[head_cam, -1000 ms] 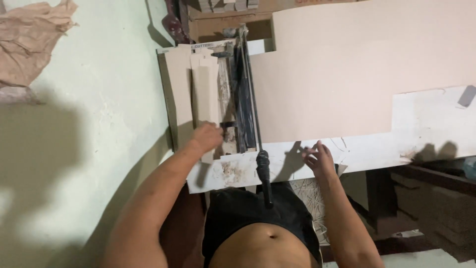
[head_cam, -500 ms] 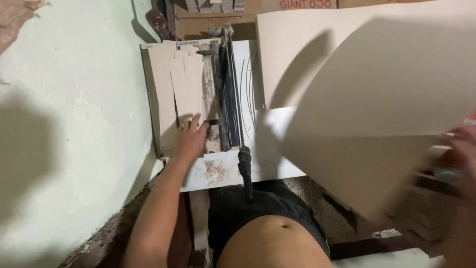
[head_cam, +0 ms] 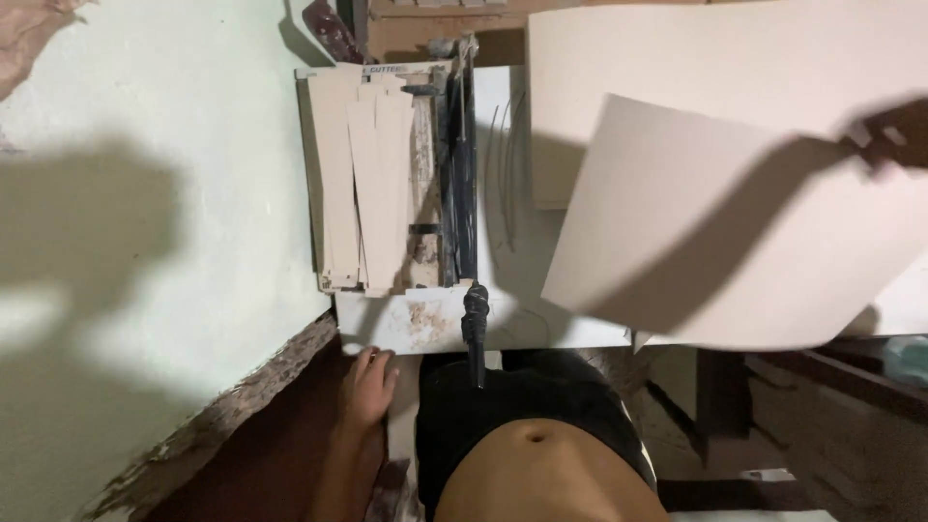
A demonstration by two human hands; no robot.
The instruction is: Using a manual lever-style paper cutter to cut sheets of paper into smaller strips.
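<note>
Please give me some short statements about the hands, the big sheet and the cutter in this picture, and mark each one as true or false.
1. The left hand presses on the cut strips. False: it is down at the table's near edge, off the strips.
2. A large pale sheet is lifted above the white table. True.
3. The cut strips lie on the paper cutter, left of its blade. True.
4. The right hand is plainly seen gripping the cutter handle. False: nobody touches the handle; only a hand's shadow falls on the sheet.
</note>
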